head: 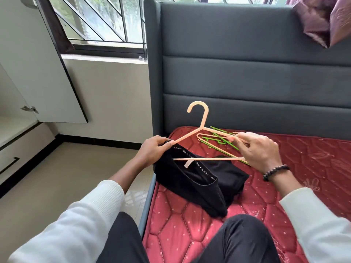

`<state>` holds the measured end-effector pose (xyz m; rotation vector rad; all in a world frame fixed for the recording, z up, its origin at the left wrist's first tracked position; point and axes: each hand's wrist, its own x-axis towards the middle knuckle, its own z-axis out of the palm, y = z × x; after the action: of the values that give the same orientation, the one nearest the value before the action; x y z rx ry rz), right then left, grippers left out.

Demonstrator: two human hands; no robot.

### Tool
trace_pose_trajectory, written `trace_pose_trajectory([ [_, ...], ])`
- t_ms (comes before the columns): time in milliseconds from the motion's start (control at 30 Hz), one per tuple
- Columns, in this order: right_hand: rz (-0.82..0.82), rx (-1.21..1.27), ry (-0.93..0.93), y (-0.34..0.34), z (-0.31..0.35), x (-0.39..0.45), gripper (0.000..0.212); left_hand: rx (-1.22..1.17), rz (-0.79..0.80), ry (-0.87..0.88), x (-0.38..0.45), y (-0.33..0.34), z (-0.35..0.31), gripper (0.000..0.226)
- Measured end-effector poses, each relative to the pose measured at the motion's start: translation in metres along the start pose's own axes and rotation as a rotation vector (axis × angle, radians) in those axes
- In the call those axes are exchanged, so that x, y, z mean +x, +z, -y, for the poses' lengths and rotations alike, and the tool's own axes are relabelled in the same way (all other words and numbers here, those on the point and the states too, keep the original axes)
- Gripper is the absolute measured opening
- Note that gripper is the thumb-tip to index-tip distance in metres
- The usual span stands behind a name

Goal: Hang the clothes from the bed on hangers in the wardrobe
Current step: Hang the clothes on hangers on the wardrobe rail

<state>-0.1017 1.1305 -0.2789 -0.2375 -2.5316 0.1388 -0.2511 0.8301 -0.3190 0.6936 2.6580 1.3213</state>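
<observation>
left hand (154, 149) pinching, right hand (260, 150) gripping

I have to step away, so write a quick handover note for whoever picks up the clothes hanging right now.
Left hand pinches the black garment at the peach hanger's left end. Right hand holds the hanger's right end.
Garment mostly lies on the red mattress; spare hangers sit near the headboard.
Done: the hanger's left end is at the collar.
Left: finish threading, hang it in the wardrobe.
</observation>
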Motion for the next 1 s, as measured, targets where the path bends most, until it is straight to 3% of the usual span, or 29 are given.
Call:
trace_pose_trajectory([
  [167, 0.091, 0.124, 0.204, 0.033, 0.037, -0.015, 0.047, 0.044, 0.04, 0.097, 0.0, -0.009, -0.015, 0.022],
  [400, 0.348, 0.675, 0.292, 0.076, 0.076, -0.036, 0.049, 0.402, 0.072, 0.28, 0.006, -0.012, -0.049, 0.023],
  [533, 0.484, 0.981, 0.505, 0.089, 0.061, -0.038, 0.052, 0.384, 0.026, 0.284, 0.007, -0.021, -0.049, 0.025],
  [600, 0.431, 0.978, 0.64, 0.093, 0.043, -0.04, 0.05, 0.307, -0.065, 0.24, 0.01, -0.031, -0.042, 0.03],
  [700, 0.505, 1.014, 0.86, 0.096, 0.032, -0.054, 0.02, 0.23, -0.148, 0.174, 0.013, -0.045, -0.037, 0.029],
  [767, 0.647, 1.025, 0.859, 0.099, 0.04, -0.064, 0.014, 0.201, -0.139, 0.168, 0.015, -0.049, -0.037, 0.022],
  [800, 0.675, 1.057, 0.85, 0.104, 0.047, -0.067, 0.022, 0.192, -0.126, 0.176, 0.015, -0.05, -0.038, 0.022],
  [900, 0.622, 1.145, 0.853, 0.116, 0.069, -0.067, 0.036, 0.176, -0.082, 0.186, 0.012, -0.05, -0.044, 0.022],
  [1000, 0.612, 1.023, 0.782, 0.131, 0.08, -0.065, 0.018, 0.163, -0.059, 0.199, 0.007, -0.053, -0.045, 0.026],
])
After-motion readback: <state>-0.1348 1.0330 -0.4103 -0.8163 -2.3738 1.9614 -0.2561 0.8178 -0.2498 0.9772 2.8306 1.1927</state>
